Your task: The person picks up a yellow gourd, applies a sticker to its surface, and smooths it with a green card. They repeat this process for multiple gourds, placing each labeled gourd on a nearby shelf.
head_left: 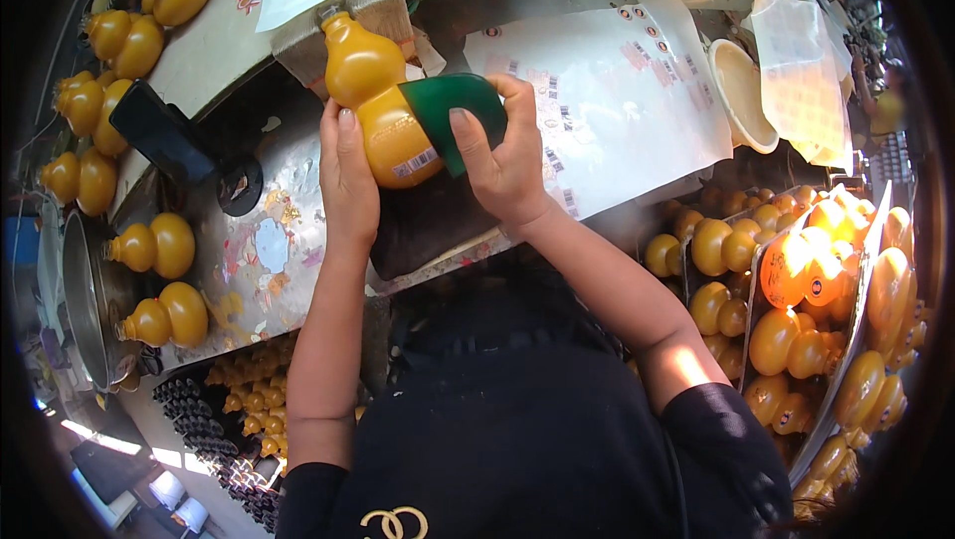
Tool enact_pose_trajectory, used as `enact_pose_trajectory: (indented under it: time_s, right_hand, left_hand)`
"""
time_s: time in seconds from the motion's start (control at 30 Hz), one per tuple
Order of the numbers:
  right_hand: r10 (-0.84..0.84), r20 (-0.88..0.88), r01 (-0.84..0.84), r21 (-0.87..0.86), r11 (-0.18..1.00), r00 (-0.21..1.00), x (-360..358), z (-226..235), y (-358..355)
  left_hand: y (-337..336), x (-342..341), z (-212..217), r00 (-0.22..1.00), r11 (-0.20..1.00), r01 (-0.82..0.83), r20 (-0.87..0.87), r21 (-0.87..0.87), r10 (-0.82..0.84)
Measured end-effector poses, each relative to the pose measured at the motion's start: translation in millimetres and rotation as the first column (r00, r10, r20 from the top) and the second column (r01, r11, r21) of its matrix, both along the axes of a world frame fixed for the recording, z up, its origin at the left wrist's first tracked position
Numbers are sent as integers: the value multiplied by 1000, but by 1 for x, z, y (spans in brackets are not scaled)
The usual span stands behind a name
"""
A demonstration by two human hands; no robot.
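A glossy yellow gourd-shaped bottle [364,67] lies tilted above the table's near edge, its narrow neck pointing away from me. My left hand [348,176] grips its left side, thumb along the lower bulb. In my right hand [505,156] is a green flat scraper [453,116], pinched between thumb and fingers. The scraper's edge presses against the right side of the bottle. A small white barcode label [414,162] shows on the lower bulb. The fingers under the bottle are hidden.
White sticker sheets [637,101] lie to the right, beside a cream bowl [741,96]. A black phone on a stand [164,131] rises at left. More gourd bottles [154,246] line the left side. Crates of gourds [796,340] stand at lower right.
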State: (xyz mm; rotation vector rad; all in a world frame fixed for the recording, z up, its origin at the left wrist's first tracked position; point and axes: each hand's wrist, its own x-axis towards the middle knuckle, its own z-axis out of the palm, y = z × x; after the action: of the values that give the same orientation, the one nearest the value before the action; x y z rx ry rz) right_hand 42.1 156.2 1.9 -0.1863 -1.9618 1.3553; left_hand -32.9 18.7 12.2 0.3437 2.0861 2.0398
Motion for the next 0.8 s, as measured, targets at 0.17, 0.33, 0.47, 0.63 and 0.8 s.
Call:
enact_pose_trajectory:
  time_s: [0.17, 0.33, 0.47, 0.63, 0.8]
  right_hand:
    - [-82, -35, 84, 79, 993, 996, 1, 4, 6]
    - [229, -282, -28, 573, 819, 931, 12, 30, 17]
    - [314, -112, -148, 704, 695, 943, 32, 15, 16]
    - [356, -69, -209, 702, 681, 932, 36, 16, 19]
    - [418, -1, -299, 697, 652, 908, 41, 15, 25]
  left_hand:
    - [-1, -4, -5, 998, 998, 55, -12, 18, -55]
    - [-3, -5, -5, 995, 992, 101, 12, 79, -103]
    - [-3, -2, 2, 994, 991, 104, 13, 79, -105]
    - [-2, -1, 0, 996, 994, 66, 50, 83, -70]
    - [-4, -3, -3, 995, 991, 85, 46, 108, -90]
